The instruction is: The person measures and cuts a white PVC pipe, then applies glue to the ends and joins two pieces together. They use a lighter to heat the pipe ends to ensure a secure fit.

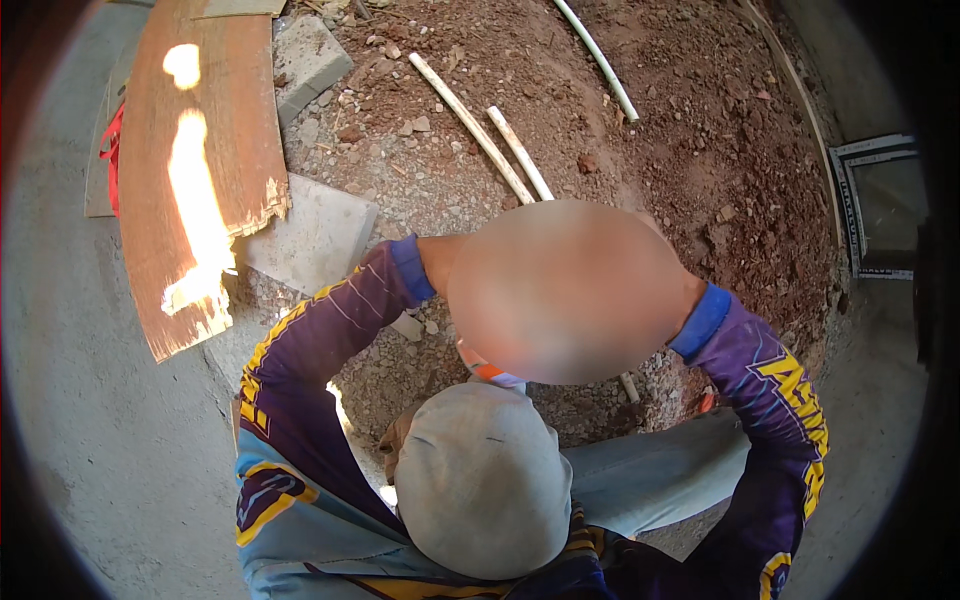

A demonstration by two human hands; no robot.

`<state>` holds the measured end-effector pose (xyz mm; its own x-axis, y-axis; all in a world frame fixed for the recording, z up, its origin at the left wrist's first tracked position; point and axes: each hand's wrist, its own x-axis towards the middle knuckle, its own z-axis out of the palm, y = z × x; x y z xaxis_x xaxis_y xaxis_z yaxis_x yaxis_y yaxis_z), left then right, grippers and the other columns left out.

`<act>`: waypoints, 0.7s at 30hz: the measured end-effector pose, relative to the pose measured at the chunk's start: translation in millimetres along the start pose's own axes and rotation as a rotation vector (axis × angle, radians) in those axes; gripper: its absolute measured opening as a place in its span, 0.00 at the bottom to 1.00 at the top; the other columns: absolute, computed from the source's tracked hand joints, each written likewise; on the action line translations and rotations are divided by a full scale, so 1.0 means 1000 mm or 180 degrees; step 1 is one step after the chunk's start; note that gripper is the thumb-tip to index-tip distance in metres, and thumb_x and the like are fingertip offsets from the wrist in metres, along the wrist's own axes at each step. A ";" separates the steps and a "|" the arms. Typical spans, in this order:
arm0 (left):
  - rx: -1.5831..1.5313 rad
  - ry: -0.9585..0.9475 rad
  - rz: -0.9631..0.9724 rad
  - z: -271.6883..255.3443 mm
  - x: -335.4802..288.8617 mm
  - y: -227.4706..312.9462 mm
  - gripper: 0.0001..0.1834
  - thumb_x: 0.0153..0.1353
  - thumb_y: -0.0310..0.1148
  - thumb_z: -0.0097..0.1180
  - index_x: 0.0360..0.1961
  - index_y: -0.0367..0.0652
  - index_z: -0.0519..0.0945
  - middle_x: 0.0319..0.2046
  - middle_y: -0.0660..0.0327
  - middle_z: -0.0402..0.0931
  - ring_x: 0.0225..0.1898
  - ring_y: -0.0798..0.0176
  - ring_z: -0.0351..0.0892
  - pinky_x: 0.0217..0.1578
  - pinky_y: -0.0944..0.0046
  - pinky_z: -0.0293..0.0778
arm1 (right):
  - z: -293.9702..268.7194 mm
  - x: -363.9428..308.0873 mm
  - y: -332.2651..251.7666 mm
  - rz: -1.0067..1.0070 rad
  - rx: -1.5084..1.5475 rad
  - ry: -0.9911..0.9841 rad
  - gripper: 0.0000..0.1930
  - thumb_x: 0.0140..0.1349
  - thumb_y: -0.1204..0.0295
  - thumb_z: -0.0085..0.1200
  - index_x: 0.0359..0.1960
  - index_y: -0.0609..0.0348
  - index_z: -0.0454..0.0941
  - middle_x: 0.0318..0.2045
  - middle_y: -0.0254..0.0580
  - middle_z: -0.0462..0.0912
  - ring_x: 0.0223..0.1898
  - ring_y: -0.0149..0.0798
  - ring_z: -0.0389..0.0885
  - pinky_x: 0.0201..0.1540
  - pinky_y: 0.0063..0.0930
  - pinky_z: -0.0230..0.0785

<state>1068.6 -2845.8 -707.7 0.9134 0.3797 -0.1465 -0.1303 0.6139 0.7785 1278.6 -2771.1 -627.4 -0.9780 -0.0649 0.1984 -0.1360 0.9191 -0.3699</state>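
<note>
Both my arms, in purple and yellow sleeves with blue cuffs, reach forward to a blurred oval in the middle of the head view. My left hand [438, 263] enters it from the left and my right hand [688, 300] from the right; only the wrists show clearly. Fingers and anything they hold are hidden by the blur. Two thin white pipes [470, 125] run over the dirt to the blur's upper edge. Below it, a short white pipe end [629, 387] sticks out. An orange and white thing [488, 370] peeks out by my knee, its kind unclear.
Reddish soil and gravel [700, 150] lie ahead, with another white pipe [605, 65] farther off. At the left are a broken plywood sheet [235, 130], a pale slab [320, 230] and a concrete block [308, 65]. A framed panel [880, 205] stands right. My grey-trousered knee [480, 480] is close.
</note>
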 end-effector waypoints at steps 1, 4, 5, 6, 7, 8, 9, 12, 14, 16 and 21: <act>0.0010 0.0447 0.0227 0.000 0.001 0.002 0.48 0.31 0.32 0.85 0.59 0.38 0.75 0.50 0.58 0.83 0.49 0.63 0.83 0.52 0.61 0.80 | -0.007 0.002 -0.002 0.1146 0.0132 -0.0365 0.16 0.69 0.53 0.56 0.41 0.54 0.74 0.27 0.50 0.78 0.27 0.51 0.82 0.32 0.47 0.73; 0.1441 0.1582 0.0527 -0.002 0.001 0.008 0.52 0.31 0.37 0.85 0.61 0.36 0.73 0.54 0.53 0.81 0.53 0.59 0.82 0.55 0.58 0.77 | -0.002 -0.007 0.006 0.2117 0.0289 -0.0399 0.21 0.68 0.53 0.57 0.44 0.60 0.73 0.32 0.55 0.81 0.31 0.55 0.84 0.36 0.49 0.75; 0.2841 0.2242 0.0584 -0.003 0.002 0.009 0.53 0.32 0.38 0.85 0.63 0.36 0.71 0.54 0.51 0.80 0.54 0.56 0.82 0.55 0.58 0.77 | 0.005 -0.010 0.012 0.1947 0.0337 -0.0087 0.23 0.68 0.52 0.56 0.46 0.64 0.73 0.34 0.59 0.83 0.32 0.59 0.85 0.37 0.51 0.76; 0.3082 0.2403 0.0584 -0.003 0.005 0.002 0.55 0.32 0.41 0.83 0.65 0.37 0.70 0.54 0.49 0.78 0.55 0.52 0.81 0.57 0.56 0.75 | 0.009 -0.011 0.014 0.1913 0.0454 0.0015 0.24 0.68 0.54 0.58 0.47 0.66 0.73 0.33 0.61 0.83 0.32 0.62 0.84 0.37 0.52 0.75; 0.3085 0.2405 0.0590 -0.002 0.007 -0.002 0.55 0.32 0.41 0.83 0.65 0.37 0.70 0.54 0.49 0.78 0.55 0.52 0.81 0.57 0.56 0.75 | 0.009 -0.011 0.015 0.1911 0.0448 0.0015 0.24 0.68 0.54 0.58 0.47 0.66 0.73 0.33 0.61 0.83 0.32 0.62 0.84 0.37 0.52 0.75; 0.2650 0.2342 0.0703 -0.001 0.009 -0.006 0.55 0.32 0.41 0.83 0.64 0.37 0.70 0.53 0.49 0.78 0.54 0.50 0.81 0.56 0.55 0.75 | 0.008 -0.010 0.014 0.2031 0.0449 -0.0169 0.23 0.68 0.55 0.58 0.48 0.66 0.73 0.33 0.62 0.83 0.32 0.62 0.84 0.36 0.52 0.75; 0.2216 0.2278 0.0799 -0.001 0.009 -0.008 0.55 0.31 0.42 0.83 0.64 0.38 0.70 0.52 0.49 0.79 0.53 0.49 0.81 0.56 0.55 0.75 | 0.009 -0.010 0.014 0.2144 0.0460 -0.0348 0.23 0.68 0.57 0.58 0.50 0.67 0.73 0.34 0.62 0.83 0.33 0.63 0.84 0.36 0.53 0.74; 0.2615 0.2464 0.1011 0.000 0.006 -0.007 0.53 0.32 0.42 0.83 0.62 0.39 0.71 0.52 0.49 0.79 0.52 0.49 0.82 0.55 0.55 0.75 | 0.015 -0.010 0.014 0.1886 0.0769 -0.0059 0.22 0.67 0.59 0.59 0.53 0.66 0.72 0.35 0.63 0.82 0.33 0.64 0.83 0.36 0.54 0.74; 0.2729 0.2427 0.1137 -0.001 0.012 -0.018 0.52 0.32 0.42 0.83 0.61 0.39 0.71 0.51 0.50 0.79 0.52 0.49 0.82 0.55 0.56 0.75 | 0.020 -0.022 0.008 0.1775 0.0609 -0.0017 0.22 0.68 0.61 0.59 0.54 0.66 0.72 0.35 0.63 0.82 0.33 0.64 0.83 0.36 0.54 0.74; 0.2832 0.2397 0.0996 -0.005 0.005 -0.018 0.51 0.32 0.41 0.83 0.60 0.40 0.72 0.51 0.53 0.79 0.53 0.52 0.82 0.55 0.57 0.75 | 0.011 -0.017 0.007 0.1709 0.0738 -0.0391 0.20 0.69 0.67 0.56 0.58 0.63 0.70 0.44 0.61 0.79 0.43 0.63 0.82 0.43 0.52 0.75; 0.1830 0.1342 0.0370 -0.013 0.000 -0.009 0.49 0.33 0.37 0.83 0.59 0.40 0.73 0.52 0.57 0.80 0.54 0.61 0.80 0.58 0.59 0.75 | 0.013 -0.025 0.013 0.0900 0.0672 -0.0527 0.19 0.68 0.73 0.53 0.60 0.57 0.70 0.55 0.57 0.73 0.59 0.60 0.74 0.58 0.46 0.72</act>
<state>1064.5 -2842.0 -722.4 0.6644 0.7263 -0.1760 0.1120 0.1360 0.9844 1299.0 -2762.4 -649.0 -0.9915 0.1019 -0.0810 0.1300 0.8106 -0.5710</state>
